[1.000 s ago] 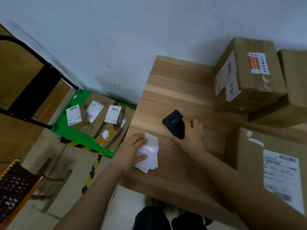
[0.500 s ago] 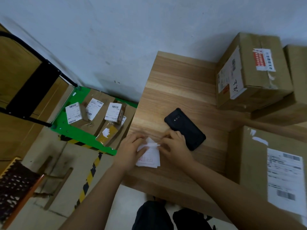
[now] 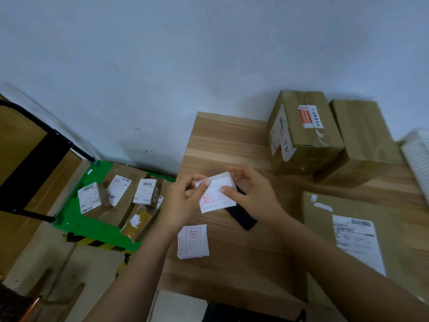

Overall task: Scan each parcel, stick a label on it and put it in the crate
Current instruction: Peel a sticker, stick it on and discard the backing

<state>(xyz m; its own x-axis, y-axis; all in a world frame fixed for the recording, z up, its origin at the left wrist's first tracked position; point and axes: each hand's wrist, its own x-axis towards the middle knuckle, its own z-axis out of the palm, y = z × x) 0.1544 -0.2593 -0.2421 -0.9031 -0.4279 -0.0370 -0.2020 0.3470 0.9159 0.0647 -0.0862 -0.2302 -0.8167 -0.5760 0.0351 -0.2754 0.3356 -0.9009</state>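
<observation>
— The label (image 3: 217, 196) is coming up off the stack (image 3: 192, 241) since the frame before; both hands are now lifting it above the table (image 3: 232, 140), near its left edge, over the black scanner (image 3: 242, 218).

— How are they gripping it?

— The left hand (image 3: 183, 201) is pinching the upper left corner, thumb on the printed face; the right hand (image 3: 253, 194) is pinching the right side the same way; neither is carrying anything else.

— So they are peeling it, I am guessing.

— I am judging so too; the trick is working the backing loose from one corner and keeping the sheet taut between the two pinches, so the thin paper is not curling onto itself; fingertips are better staying at the margin, off the glue.

— And where is it going?

— Probably onto the flat parcel (image 3: 362, 240) lying at the table's front right corner, its printed slip facing up; two boxes (image 3: 301, 133) are sitting at the back right corner; the crate (image 3: 76, 226) is waiting on the floor beyond the left edge, with several small parcels (image 3: 144, 191) already lying in it.
</observation>
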